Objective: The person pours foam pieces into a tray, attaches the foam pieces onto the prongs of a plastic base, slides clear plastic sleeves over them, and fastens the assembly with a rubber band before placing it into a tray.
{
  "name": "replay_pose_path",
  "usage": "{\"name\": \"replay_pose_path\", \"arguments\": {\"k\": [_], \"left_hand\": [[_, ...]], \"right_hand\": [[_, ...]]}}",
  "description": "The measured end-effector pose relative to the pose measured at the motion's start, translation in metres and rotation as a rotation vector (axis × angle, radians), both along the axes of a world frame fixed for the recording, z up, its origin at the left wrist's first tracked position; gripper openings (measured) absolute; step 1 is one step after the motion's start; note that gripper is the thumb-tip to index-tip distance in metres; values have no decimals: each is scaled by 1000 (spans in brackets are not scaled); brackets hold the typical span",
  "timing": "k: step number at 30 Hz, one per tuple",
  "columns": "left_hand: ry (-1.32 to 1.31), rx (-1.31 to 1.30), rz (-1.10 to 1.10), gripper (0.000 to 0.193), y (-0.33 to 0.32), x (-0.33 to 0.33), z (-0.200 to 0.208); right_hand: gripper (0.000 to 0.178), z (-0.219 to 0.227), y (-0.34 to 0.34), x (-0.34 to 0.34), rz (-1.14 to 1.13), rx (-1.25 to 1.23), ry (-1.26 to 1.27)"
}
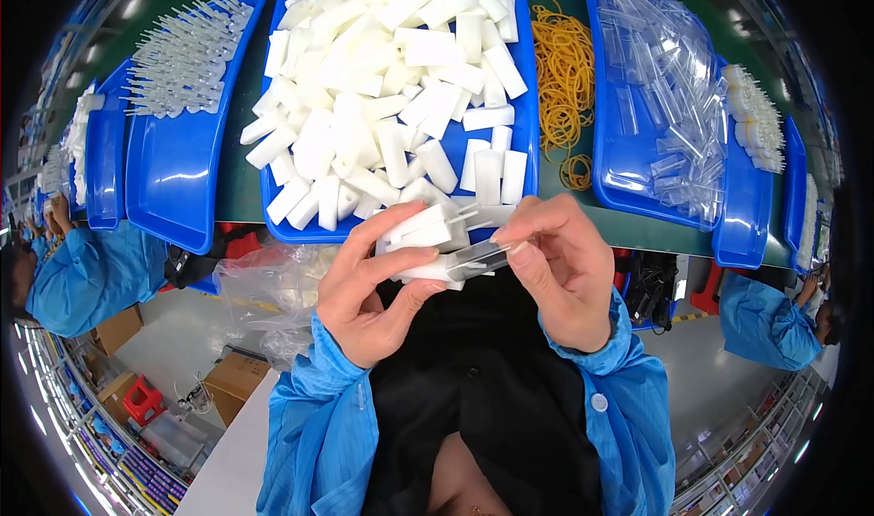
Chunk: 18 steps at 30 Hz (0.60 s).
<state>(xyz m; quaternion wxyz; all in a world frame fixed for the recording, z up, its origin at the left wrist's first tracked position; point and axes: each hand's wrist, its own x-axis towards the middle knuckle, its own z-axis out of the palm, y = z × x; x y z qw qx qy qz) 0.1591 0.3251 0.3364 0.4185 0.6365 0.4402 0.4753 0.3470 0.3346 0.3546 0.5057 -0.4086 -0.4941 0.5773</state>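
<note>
Several white foam-like blocks (424, 228), with thin pale rods jutting from their right ends, are bunched in my left hand (362, 299). Its fingers and thumb wrap round the bunch from the left. In my right hand (566, 275), thumb and fingers pinch a clear plastic sleeve (477, 259). The sleeve's left end meets a lower block of the bunch; whether it is around that block or only against it I cannot tell. Both hands are above the near edge of a large blue tray (526, 134) heaped with loose white blocks (350, 88).
Yellow rubber bands (562, 79) lie right of the large tray. Another blue tray (619, 156) holds clear plastic sleeves (655, 61). At left, a blue tray (173, 170) carries white rodded pieces (187, 56). Co-workers in blue sit at left (96, 270) and right (769, 320).
</note>
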Motion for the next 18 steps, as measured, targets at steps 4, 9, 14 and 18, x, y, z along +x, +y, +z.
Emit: {"name": "replay_pose_path", "arguments": {"k": [4,9,14,18], "left_hand": [[96,26,9,28,0,1,5],[77,20,17,28,1,1,3],[61,30,22,27,1,0,1],[58,16,27,26,0,1,2]], "right_hand": [[11,1,1,1,0,9,-28],[11,-1,1,1,9,148,-201],[11,-2,-1,0,23,-7,-31],[11,-4,1,2,32,27,-47]]}}
